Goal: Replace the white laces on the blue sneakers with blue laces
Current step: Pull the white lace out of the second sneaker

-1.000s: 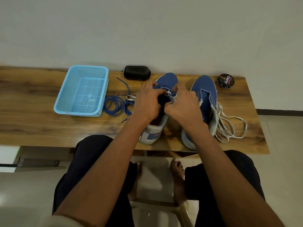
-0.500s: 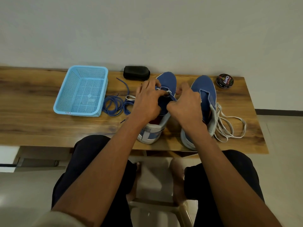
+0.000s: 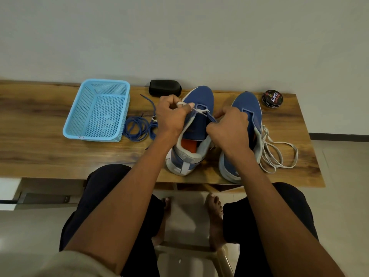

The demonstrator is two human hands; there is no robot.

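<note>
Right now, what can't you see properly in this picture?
Head view only:
- Eyelets of the left blue sneaker: hidden behind the left hand and right hand.
- What the right hand pinches: covered by its own knuckles.
- Small print on the round black polish tin: too tiny.
- Ends of the coiled blue laces: partly behind the left wrist.

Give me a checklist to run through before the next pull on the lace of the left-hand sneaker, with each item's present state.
1. Left hand pinches the white lace: ok.
2. Right hand has a firm hold on this sneaker: cannot tell, fingers hidden.
3. White lace fully out of its eyelets: not ok.
4. Blue laces within reach beside the basket: ok.
5. Other sneaker already unlaced, its white lace loose on the table: ok.
</note>
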